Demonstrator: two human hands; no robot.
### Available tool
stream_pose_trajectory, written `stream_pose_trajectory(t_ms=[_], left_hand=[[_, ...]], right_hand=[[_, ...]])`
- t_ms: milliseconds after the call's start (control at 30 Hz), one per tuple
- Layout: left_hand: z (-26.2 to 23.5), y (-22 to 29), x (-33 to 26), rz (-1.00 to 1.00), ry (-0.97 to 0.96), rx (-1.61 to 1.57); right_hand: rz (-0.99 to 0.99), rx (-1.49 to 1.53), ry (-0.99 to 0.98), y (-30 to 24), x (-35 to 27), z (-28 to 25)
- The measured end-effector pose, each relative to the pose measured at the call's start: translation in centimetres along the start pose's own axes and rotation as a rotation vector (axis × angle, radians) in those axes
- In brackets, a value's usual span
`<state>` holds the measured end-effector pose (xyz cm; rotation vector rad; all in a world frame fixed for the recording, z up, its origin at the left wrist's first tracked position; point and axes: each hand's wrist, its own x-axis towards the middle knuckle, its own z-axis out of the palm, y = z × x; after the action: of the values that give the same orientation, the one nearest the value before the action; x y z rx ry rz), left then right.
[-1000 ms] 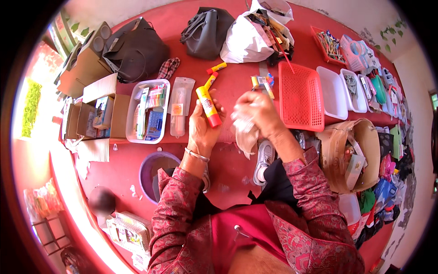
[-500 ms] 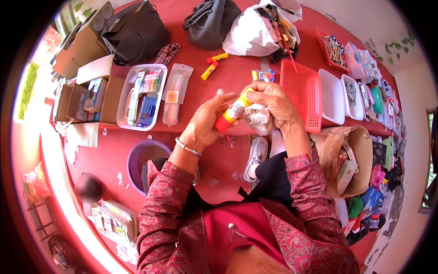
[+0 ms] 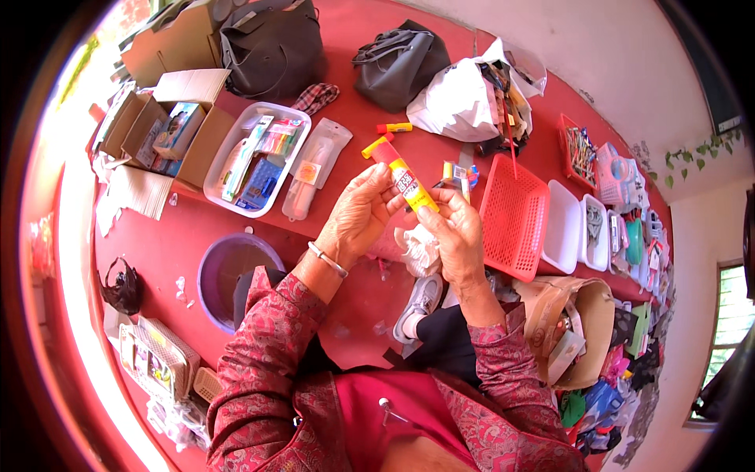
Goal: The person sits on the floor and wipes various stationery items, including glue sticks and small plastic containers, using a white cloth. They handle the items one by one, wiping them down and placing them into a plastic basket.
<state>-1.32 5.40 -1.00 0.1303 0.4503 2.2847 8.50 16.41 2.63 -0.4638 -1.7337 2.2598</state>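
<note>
A yellow glue stick with a red end (image 3: pixel 410 189) slants between my two hands, above the edge of the red ledge. My left hand (image 3: pixel 360 206) is closed on its red end, thumb against the side. My right hand (image 3: pixel 458 236) pinches its yellow end. A crumpled white cloth (image 3: pixel 419 250) hangs under the fingers of my right hand, also held there. Just beyond the glue stick, two more sticks lie on the ledge: a yellow one (image 3: pixel 377 145), partly hidden, and a yellow-and-red one (image 3: pixel 395 127).
Left on the ledge stand a cardboard box (image 3: pixel 206 149), a white tray of stationery (image 3: pixel 295 118) and a clear pouch (image 3: pixel 313 173). To the right are a red basket (image 3: pixel 511 212) and white trays (image 3: pixel 563 228). Bags (image 3: pixel 401 67) stand behind. Below sits a purple bucket (image 3: pixel 211 279).
The glue stick has been turned round: its red end now points up and away, its yellow end toward my right hand. My left hand has shifted onto the red end. The view has tilted.
</note>
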Motion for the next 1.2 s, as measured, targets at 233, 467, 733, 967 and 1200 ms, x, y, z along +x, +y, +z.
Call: stream_pose_trajectory(t_ms=[233, 467, 733, 967, 1200], left_hand=[[-0.1, 0.2, 0.0, -0.003, 0.033, 0.051], [-0.2, 0.0, 0.0, -0.004, 0.037, 0.033], [-0.4, 0.1, -0.1, -0.061, -0.056, 0.016], [0.8, 0.1, -0.2, -0.054, -0.059, 0.071], [0.8, -0.1, -0.4, -0.087, -0.1, 0.041]], right_hand=[[0.166, -0.059, -0.155, -0.5, -0.4, 0.5], [0.242, 0.017, -0.206, -0.6, -0.7, 0.6], [0.217, 0.104, -0.212, -0.6, -0.8, 0.6], [-0.123, -0.299, -0.001, 0.1, -1.0, 1.2], [-0.223, -0.444, 0.01, 0.7, -0.9, 0.9]])
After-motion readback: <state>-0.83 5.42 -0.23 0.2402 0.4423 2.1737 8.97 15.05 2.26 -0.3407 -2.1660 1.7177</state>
